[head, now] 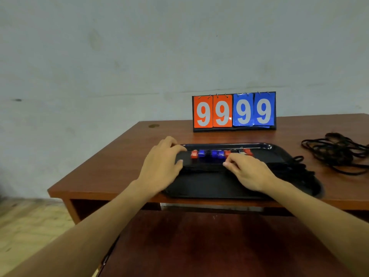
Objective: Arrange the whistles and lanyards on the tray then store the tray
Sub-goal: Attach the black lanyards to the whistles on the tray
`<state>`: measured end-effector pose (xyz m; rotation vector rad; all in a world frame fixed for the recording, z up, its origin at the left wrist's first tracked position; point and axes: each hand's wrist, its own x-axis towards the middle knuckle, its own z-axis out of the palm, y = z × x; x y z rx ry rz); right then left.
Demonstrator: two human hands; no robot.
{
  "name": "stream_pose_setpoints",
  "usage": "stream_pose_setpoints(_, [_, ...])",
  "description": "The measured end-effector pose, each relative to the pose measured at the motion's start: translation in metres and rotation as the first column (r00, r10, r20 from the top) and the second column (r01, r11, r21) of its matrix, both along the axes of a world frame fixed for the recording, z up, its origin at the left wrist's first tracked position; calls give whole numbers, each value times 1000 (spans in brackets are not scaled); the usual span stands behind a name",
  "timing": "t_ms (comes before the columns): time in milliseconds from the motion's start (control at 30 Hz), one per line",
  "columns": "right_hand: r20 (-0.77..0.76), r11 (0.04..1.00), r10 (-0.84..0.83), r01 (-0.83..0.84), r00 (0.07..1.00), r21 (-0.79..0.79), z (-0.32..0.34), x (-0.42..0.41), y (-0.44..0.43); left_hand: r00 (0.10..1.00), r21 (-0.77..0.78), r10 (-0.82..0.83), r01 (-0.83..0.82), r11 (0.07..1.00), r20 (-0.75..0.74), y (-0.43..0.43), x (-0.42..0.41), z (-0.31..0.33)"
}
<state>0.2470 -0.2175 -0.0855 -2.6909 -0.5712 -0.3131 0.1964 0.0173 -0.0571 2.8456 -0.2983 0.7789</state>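
A black tray (267, 148) lies on the brown desk. Along its far side runs a row of several red, blue and black whistles (211, 154). Black lanyards (203, 167) lie bunched across the tray's middle and spill over its right edge (299, 166). My left hand (162, 163) rests flat on the tray's left end, fingers spread, beside the first red whistle. My right hand (247, 170) sits on the lanyards, its fingertips pinched together at the near side of the whistle row; what they pinch is too small to make out.
A flip scoreboard (234, 111) showing 99 99 stands behind the tray. A loose heap of black cords (337, 151) lies on the desk (119, 156) at the right. A dark red surface (209, 246) sits below the desk's front edge. The wall is close behind.
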Motion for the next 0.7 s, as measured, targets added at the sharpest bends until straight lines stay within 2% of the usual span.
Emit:
stream_pose_setpoints(133, [-12, 1000, 5, -5, 1000, 12, -2, 1, 0, 982, 15, -76, 79, 997, -172, -27, 11, -2])
stream_pose_setpoints(300, [-12, 1000, 11, -11, 1000, -16, -2, 2, 0, 956, 109, -106, 140, 984, -274, -32, 24, -13])
stream_pose_setpoints(400, [-8, 999, 16, -16, 1000, -27, -2, 4, -1, 966, 179, -82, 129, 975, -246, -33, 25, -17])
stream_pose_setpoints(500, [-6, 999, 5, -5, 1000, -33, -3, 4, -2, 977, 160, -96, 127, 979, -189, -34, 23, -19])
stream_pose_setpoints(700, [2, 999, 26, -26, 1000, -29, -1, 0, -2, 979, 127, -122, 144, 982, -165, -32, 20, -18])
